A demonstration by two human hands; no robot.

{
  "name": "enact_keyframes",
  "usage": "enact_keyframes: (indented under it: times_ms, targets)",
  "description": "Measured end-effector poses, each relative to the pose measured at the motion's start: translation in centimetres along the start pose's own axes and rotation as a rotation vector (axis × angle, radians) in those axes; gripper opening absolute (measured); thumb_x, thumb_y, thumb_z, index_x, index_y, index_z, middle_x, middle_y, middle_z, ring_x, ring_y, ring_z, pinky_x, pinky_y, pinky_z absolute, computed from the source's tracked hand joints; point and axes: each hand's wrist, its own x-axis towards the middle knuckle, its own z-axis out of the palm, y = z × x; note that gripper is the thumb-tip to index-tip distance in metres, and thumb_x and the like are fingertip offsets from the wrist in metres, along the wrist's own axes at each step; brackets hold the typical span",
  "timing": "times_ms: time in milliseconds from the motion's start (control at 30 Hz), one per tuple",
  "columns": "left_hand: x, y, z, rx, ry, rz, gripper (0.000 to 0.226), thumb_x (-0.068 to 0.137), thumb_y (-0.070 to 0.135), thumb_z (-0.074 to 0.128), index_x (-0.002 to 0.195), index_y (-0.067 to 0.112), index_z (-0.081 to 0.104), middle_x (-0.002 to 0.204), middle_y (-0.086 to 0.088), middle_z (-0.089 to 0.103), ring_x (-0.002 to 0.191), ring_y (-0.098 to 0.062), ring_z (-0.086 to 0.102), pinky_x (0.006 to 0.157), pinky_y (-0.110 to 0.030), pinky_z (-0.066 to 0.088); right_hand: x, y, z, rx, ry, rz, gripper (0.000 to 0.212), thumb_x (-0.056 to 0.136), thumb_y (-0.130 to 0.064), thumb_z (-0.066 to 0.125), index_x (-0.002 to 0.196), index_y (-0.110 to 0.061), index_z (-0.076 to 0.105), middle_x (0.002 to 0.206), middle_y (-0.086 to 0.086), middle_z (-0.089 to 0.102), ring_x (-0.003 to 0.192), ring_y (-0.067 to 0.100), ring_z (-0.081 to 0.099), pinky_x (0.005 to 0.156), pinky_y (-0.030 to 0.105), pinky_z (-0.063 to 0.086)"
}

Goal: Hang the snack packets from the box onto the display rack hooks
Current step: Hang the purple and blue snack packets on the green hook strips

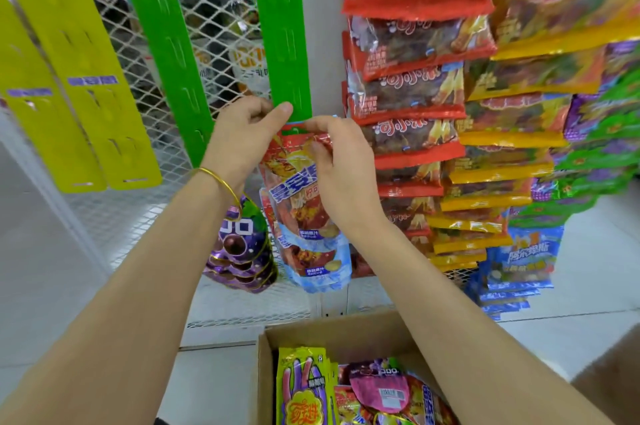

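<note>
A green hanging strip [277, 29] runs down the wire mesh rack. My left hand [242, 133] pinches the strip's lower end between thumb and fingers. My right hand [332, 154] pinches the top edge of a red and blue snack packet [294, 175] right at that strip end. Two more packets of the same kind [311, 251] hang below it. The open cardboard box [311, 331] stands at the bottom, holding several packets, among them a yellow-green one [301, 386].
A second green strip [162, 36] and yellow strips [83, 78] hang to the left. Purple packets [239, 251] hang low beside the strip. Dense columns of red [408, 85], yellow and blue packets fill the right. White floor lies around the box.
</note>
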Motion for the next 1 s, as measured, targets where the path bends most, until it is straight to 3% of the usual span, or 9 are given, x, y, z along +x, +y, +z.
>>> enact_keyframes:
  times_ms: [133, 300, 433, 533, 633, 733, 833, 900, 1000]
  targets:
    - [0.2, 0.0, -0.2, 0.02, -0.017, -0.006, 0.032, 0.09, 0.029, 0.058, 0.062, 0.017, 0.047, 0.063, -0.002, 0.044, 0.054, -0.011, 0.04, 0.052, -0.026, 0.034, 0.2, 0.0, 0.0, -0.019, -0.024, 0.015, 0.027, 0.089, 0.003, 0.051, 0.113, -0.006, 0.059, 0.11, 0.008, 0.056, 0.095, 0.002, 0.043, 0.082, -0.004, 0.025]
    - [-0.1, -0.3, -0.3, 0.045, -0.02, 0.013, 0.034, 0.091, 0.03, 0.056, 0.061, 0.018, 0.045, 0.06, 0.0, 0.04, 0.055, -0.012, 0.037, 0.053, -0.028, 0.031, -0.6, 0.4, 0.4, 0.011, -0.082, 0.048, 0.026, 0.089, 0.003, 0.051, 0.113, -0.005, 0.059, 0.109, 0.009, 0.055, 0.098, 0.008, 0.048, 0.083, 0.006, 0.028]
    - [-0.9, -1.1, -0.2, 0.007, -0.032, 0.021, 0.022, 0.091, 0.021, 0.057, 0.069, 0.021, 0.053, 0.063, 0.004, 0.051, 0.058, -0.005, 0.046, 0.054, -0.016, 0.039, -1.7, 1.3, 0.8, 0.046, -0.091, 0.079, 0.024, 0.09, 0.003, 0.051, 0.111, -0.005, 0.059, 0.108, 0.008, 0.055, 0.096, 0.006, 0.047, 0.083, 0.001, 0.03]
    - [-1.6, -1.7, 0.0, -0.025, -0.006, 0.03, 0.005, 0.09, 0.011, 0.057, 0.086, 0.013, 0.059, 0.069, 0.007, 0.056, 0.054, 0.009, 0.051, 0.058, -0.008, 0.043, -1.8, 1.6, 0.8, 0.037, -0.108, 0.084, 0.021, 0.091, 0.001, 0.05, 0.11, -0.005, 0.057, 0.108, 0.007, 0.054, 0.095, 0.005, 0.045, 0.083, 0.006, 0.033]
    - [-2.3, -2.6, 0.2, 0.013, 0.04, 0.063, 0.019, 0.087, 0.008, 0.059, 0.106, 0.009, 0.061, 0.087, 0.007, 0.061, 0.076, 0.01, 0.057, 0.078, -0.015, 0.05, -2.7, 1.6, 0.0, -0.019, -0.135, 0.039, 0.022, 0.09, 0.001, 0.051, 0.11, -0.006, 0.057, 0.109, 0.006, 0.051, 0.093, 0.003, 0.043, 0.08, 0.0, 0.031]
    - [-5.1, -4.1, 0.5, 0.236, 0.208, 0.227, 0.039, 0.08, 0.018, 0.06, 0.118, 0.016, 0.054, 0.116, 0.0, 0.054, 0.112, -0.014, 0.049, 0.101, -0.033, 0.038, -5.5, 1.9, -1.9, -0.086, -0.139, 0.008, 0.029, 0.089, 0.003, 0.05, 0.115, -0.008, 0.056, 0.12, 0.002, 0.047, 0.097, 0.001, 0.044, 0.085, 0.007, 0.036]
    - [-9.6, -5.3, 1.8, 0.35, 0.292, 0.366, 0.031, 0.08, 0.016, 0.058, 0.11, 0.009, 0.056, 0.113, -0.007, 0.054, 0.111, -0.019, 0.044, 0.1, -0.03, 0.031, -9.7, 3.5, -4.3, -0.157, -0.077, -0.025, 0.026, 0.086, 0.001, 0.05, 0.108, -0.009, 0.06, 0.117, -0.002, 0.049, 0.105, 0.003, 0.046, 0.088, 0.012, 0.038]
    - [-12.4, -6.1, 3.3, 0.331, 0.165, 0.413, 0.025, 0.081, 0.016, 0.055, 0.105, 0.009, 0.058, 0.109, -0.004, 0.054, 0.106, -0.017, 0.045, 0.099, -0.025, 0.03, -12.2, 6.2, -5.8, -0.189, -0.111, 0.028, 0.022, 0.086, -0.001, 0.052, 0.105, -0.01, 0.061, 0.11, -0.003, 0.052, 0.099, 0.003, 0.048, 0.082, 0.016, 0.043]
    - [-15.7, -7.7, 6.4, 0.334, -0.184, 0.386, 0.021, 0.083, 0.019, 0.052, 0.102, 0.014, 0.058, 0.105, 0.0, 0.055, 0.103, -0.014, 0.047, 0.096, -0.017, 0.028, -16.0, 13.4, -7.2, -0.272, -0.302, 0.317, 0.022, 0.087, 0.001, 0.054, 0.105, -0.011, 0.06, 0.106, 0.0, 0.057, 0.091, 0.011, 0.055, 0.075, 0.029, 0.047]
